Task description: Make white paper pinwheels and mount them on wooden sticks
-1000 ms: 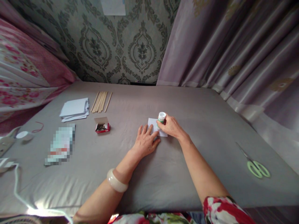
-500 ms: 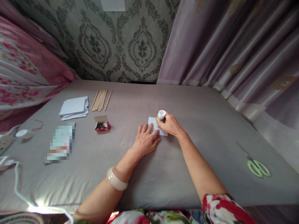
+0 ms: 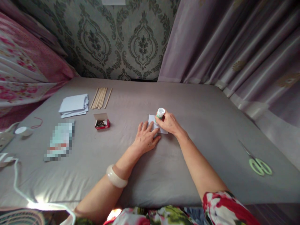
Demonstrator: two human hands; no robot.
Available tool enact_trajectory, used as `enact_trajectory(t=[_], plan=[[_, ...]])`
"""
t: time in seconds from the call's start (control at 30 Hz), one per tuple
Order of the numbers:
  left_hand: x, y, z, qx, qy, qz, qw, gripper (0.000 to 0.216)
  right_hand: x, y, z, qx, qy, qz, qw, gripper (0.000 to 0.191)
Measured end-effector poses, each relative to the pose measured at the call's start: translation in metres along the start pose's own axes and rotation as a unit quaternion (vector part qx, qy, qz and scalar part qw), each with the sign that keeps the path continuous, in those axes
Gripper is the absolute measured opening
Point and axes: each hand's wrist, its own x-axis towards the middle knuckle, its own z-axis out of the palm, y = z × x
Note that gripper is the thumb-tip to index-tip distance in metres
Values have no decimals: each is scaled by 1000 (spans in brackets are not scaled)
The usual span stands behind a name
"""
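A small sheet of white paper (image 3: pixel 164 130) lies on the grey cloth, partly covered by both hands. My left hand (image 3: pixel 145 137) rests flat, its fingers spread over the paper's left and near side. My right hand (image 3: pixel 170 122) is closed around a white and green glue stick (image 3: pixel 160 112), which stands slightly tilted on the paper with its white base end upward. The glue stick's lower end is hidden behind my fingers.
Left of my hands are a small open red box (image 3: pixel 102 122) of dark metal bits, wooden sticks (image 3: pixel 99 98), a stack of paper (image 3: pixel 73 104) and a blurred packet (image 3: pixel 60 140). Green-handled scissors (image 3: pixel 259 165) lie far right. A white cable (image 3: pixel 17 178) runs along the left edge.
My right hand has shifted the glue stick slightly left over the paper. My left hand stays flat in place. The whole view has tilted a little.
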Motion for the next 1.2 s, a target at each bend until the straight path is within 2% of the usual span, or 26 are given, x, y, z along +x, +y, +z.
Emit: enact_trajectory(t=[0.2,0.43,0.63,0.73,0.87,1.0,1.2], plan=[[0,0,1,-2,1,3,1000,41,2,1,-7,-28,-31,2,999,21],[0,2,-5,6,-12,1,1000,41,3,3,-4,2,5,9,1000,23],[1,2,-5,2,-7,6,1000,40,3,0,-8,-14,-47,-13,999,18],[1,1,-5,10,-12,10,1000,41,6,3,-14,-24,-50,-18,998,18],[2,0,-8,34,-20,30,999,43,14,12,-14,67,1,19,998,20],[2,0,-8,48,-15,40,998,43,17,24,-6,169,76,68,980,31],[1,-1,-4,38,-12,34,999,42,2,27,1,147,103,90,980,31]])
